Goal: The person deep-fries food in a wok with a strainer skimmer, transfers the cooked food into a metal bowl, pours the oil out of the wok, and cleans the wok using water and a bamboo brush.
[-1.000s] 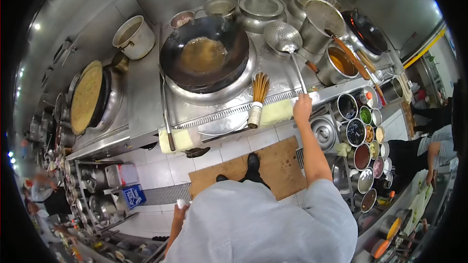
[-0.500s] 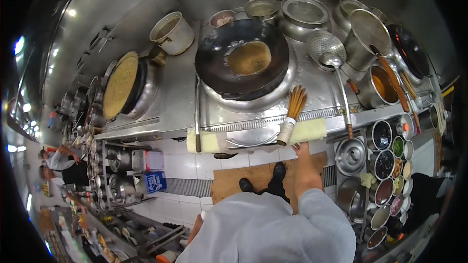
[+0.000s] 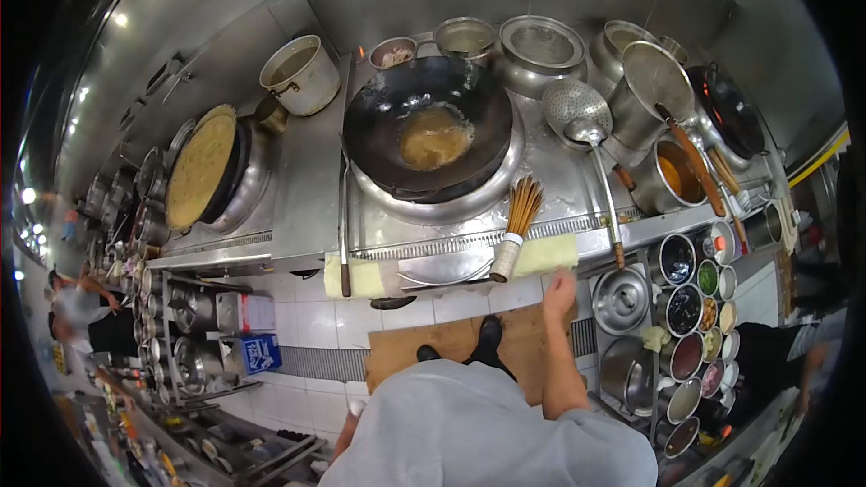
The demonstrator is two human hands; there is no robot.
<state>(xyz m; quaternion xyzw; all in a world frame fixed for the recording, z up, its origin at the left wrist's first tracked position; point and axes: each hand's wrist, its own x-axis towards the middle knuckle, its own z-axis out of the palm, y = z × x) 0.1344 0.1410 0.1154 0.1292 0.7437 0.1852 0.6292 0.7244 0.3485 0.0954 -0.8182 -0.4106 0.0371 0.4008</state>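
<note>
My right hand (image 3: 561, 290) is just below the right end of a folded pale yellow towel (image 3: 545, 253) on the stove's front edge. Its fingers look drawn together but are blurred, and I cannot tell whether it holds anything. Low beside my body is my left hand (image 3: 346, 431), partly hidden by my shirt, with a small white thing (image 3: 357, 407) at its fingers. A bamboo wok brush (image 3: 516, 227) leans across the front rail beside the towel. Behind it, a black wok (image 3: 379, 140) sits on the burner with brownish liquid (image 3: 435, 138) in its bottom.
A ladle (image 3: 600, 171) and perforated skimmer (image 3: 577, 108) lie right of the wok. A long-handled tool (image 3: 344, 234) lies left. Another wok (image 3: 200, 167) holds yellowish food. Ingredient tins (image 3: 678, 260) stand at right, near a lidded pot (image 3: 621, 298). Other people (image 3: 108, 316) are at both sides.
My right hand has moved from below the towel to just off its right end. The view has shifted, so the stove appears lower and further left. The wok and tools keep their places.
</note>
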